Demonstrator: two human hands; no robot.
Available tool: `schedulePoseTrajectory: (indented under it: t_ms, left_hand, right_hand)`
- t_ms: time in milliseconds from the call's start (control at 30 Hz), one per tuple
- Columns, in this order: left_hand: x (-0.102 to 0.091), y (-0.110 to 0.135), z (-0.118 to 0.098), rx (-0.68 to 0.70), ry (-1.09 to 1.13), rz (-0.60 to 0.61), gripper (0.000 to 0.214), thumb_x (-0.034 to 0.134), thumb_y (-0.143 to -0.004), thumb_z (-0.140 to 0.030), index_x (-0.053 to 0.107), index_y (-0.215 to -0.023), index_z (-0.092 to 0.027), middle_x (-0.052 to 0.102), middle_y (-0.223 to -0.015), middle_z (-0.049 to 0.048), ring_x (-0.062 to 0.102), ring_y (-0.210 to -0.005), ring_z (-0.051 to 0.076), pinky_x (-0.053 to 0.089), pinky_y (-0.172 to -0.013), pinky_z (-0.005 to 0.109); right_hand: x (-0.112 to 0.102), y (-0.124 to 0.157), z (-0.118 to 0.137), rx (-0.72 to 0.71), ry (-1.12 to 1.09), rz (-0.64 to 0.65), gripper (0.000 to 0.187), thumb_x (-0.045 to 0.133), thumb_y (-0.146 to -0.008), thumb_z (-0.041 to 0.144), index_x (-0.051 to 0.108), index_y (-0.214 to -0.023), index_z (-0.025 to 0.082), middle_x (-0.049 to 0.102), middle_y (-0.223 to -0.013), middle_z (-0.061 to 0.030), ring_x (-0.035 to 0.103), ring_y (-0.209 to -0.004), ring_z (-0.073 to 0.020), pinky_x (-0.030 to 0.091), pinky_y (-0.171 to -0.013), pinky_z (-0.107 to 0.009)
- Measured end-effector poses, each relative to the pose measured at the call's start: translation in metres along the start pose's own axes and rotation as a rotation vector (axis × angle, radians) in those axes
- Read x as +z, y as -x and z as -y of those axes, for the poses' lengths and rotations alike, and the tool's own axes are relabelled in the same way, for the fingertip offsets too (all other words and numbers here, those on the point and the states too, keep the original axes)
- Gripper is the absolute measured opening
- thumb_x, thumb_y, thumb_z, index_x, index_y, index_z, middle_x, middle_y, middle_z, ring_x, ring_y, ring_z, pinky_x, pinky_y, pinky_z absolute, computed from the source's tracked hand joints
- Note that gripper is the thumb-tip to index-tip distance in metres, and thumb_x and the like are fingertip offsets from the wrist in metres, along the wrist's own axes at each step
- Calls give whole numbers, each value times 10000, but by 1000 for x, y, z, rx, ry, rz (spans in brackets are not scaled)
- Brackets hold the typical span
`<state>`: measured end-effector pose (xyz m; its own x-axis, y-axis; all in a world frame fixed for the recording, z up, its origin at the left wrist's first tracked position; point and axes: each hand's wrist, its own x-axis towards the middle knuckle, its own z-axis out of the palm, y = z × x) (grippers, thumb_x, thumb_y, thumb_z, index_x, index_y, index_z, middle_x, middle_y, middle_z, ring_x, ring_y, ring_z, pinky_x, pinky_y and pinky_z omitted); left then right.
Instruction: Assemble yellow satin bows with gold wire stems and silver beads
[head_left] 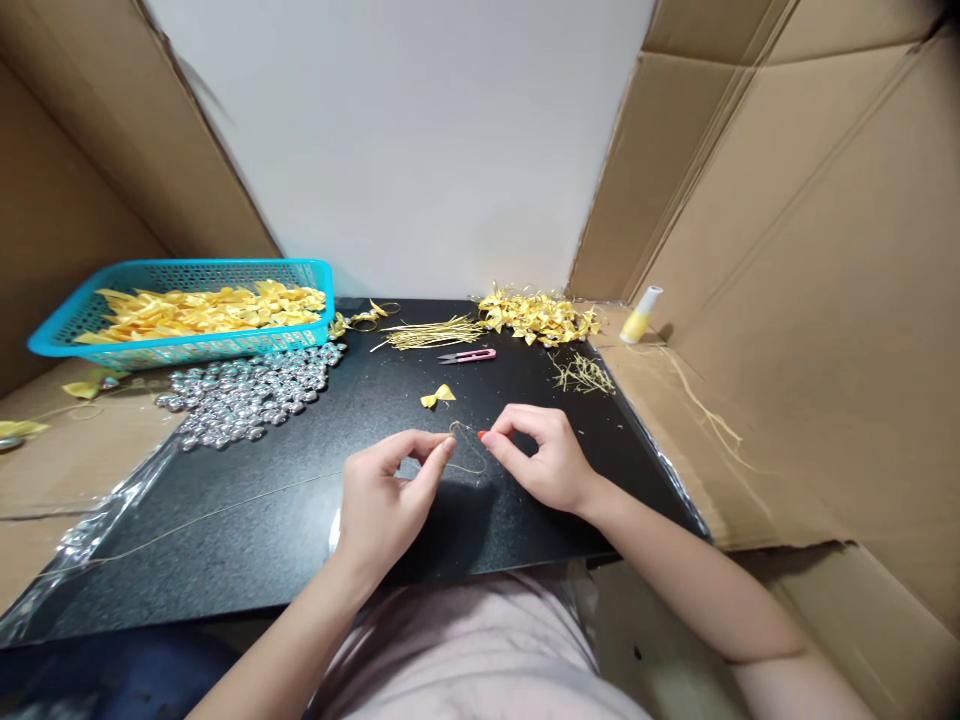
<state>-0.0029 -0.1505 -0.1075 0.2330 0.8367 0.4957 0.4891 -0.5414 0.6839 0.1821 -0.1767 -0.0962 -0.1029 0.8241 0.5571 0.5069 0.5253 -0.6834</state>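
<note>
My left hand pinches a thin pale thread between thumb and forefinger. The thread curls in a small loop beyond the fingertips, and a long length trails left across the black tabletop. My right hand is closed in a pinch just to the right, with a gap between the two hands. A tiny orange-red tip shows at its fingertips; what it belongs to is too small to make out. One yellow ribbon bow lies beyond the hands.
A turquoise basket of yellow bows stands back left, behind silver beads. Farther back lie pink thread snips, gold twist ties, a pile of finished-looking bows and ties' offcuts. A thread cone stands right, beside cardboard walls.
</note>
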Motion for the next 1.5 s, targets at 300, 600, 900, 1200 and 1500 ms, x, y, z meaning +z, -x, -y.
schedulePoseTrajectory:
  t_ms: [300,600,900,1200,1500]
  left_hand:
    - [1,0,2,133,-179,-30,155,629,-831,-310,737,-880,-210,711,-628,-25,661,-566,149,458,-628,271]
    - [1,-3,-1,184,-251,-30,185,615,-846,-310,694,-707,-216,725,-654,-30,653,-587,145,415,-635,275]
    - [1,-6,-2,259,-422,-10,268,587,-863,-270,576,-607,-192,659,-642,11,600,-725,204,347,-685,337]
    - [7,-7,8,235,-429,27,278,559,-871,-244,555,-599,-188,650,-622,11,608,-719,200,333,-664,327]
    - [13,-7,16,202,-495,49,280,548,-868,-238,564,-593,-187,662,-633,22,617,-727,207,316,-659,328]
  right_hand:
    - [5,3,-4,35,-28,-7,265,561,-863,213,523,-605,168,567,-598,-2,525,-561,-111,417,-586,-240]
    - [7,4,-4,51,-40,-14,267,560,-859,218,519,-600,171,554,-592,5,518,-558,-106,412,-588,-232]
    - [11,5,-4,66,-50,4,279,553,-848,203,482,-580,176,521,-570,12,489,-547,-100,385,-569,-223]
    - [23,7,-12,189,-50,-33,270,552,-833,212,498,-571,172,539,-564,13,492,-539,-100,378,-564,-220]
    - [33,10,-26,344,-155,-35,285,546,-821,302,532,-573,161,535,-554,12,473,-544,-101,368,-563,-225]
